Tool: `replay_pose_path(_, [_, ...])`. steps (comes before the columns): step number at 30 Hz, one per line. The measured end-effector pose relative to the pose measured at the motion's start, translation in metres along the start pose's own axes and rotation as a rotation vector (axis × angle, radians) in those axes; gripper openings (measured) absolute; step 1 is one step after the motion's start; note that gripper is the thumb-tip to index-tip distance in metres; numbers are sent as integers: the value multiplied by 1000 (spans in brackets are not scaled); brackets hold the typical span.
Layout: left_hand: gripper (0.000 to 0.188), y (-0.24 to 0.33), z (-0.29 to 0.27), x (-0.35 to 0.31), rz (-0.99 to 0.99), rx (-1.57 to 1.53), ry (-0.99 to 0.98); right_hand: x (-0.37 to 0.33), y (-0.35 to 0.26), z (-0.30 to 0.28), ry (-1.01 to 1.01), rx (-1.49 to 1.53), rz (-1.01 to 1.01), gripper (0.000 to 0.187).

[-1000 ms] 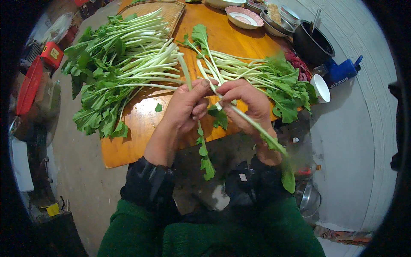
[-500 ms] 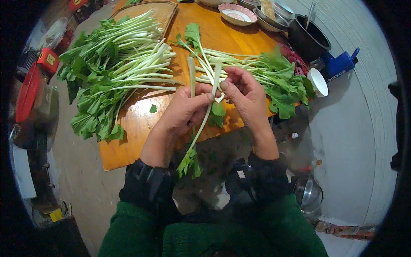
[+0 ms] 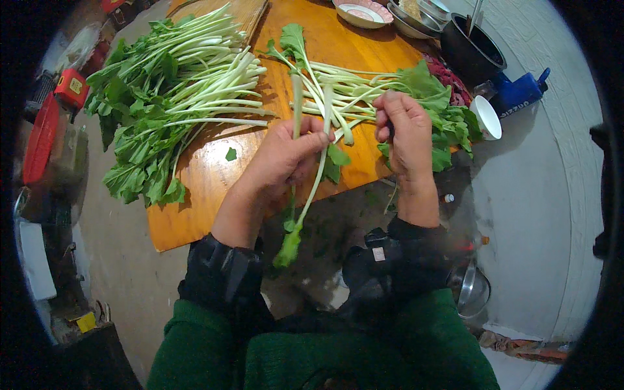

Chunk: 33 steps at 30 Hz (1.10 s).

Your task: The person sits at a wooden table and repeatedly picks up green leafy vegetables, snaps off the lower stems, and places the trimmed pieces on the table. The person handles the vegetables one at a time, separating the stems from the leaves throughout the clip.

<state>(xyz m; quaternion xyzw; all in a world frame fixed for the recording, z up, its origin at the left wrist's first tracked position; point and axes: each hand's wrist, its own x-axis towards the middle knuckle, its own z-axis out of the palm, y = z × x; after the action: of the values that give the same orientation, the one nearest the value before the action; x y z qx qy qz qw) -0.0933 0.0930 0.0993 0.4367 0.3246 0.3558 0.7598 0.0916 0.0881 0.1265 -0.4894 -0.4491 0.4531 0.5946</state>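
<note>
Two leafy stalks (image 3: 318, 172) are pinched between thumb and fingers of the left hand (image 3: 283, 156), over the near edge of the bench (image 3: 188, 218), pale ends up, leaves hanging below. The right hand (image 3: 406, 127) is apart from them, fingers curled and thumb near the forefinger; whether its grip has hold of anything, I cannot tell. The stalks look light, fairly stiff but likely to snap if bent, perhaps damp and slippery; the thick pale part seems the surest hold, since the leaves would tear. Loose greens (image 3: 354, 79) lie close in front, crowding the hands. A larger pile (image 3: 214, 91) sits to the left; a white bowl (image 3: 486, 117) and black pot (image 3: 461, 52) stand beyond, clear of the hands.
</note>
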Motion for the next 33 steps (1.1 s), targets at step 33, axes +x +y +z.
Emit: replay_pose_path(33, [12,17,-38,8,207,-239,182,-17,-31,-9,-777,-505,-127,14])
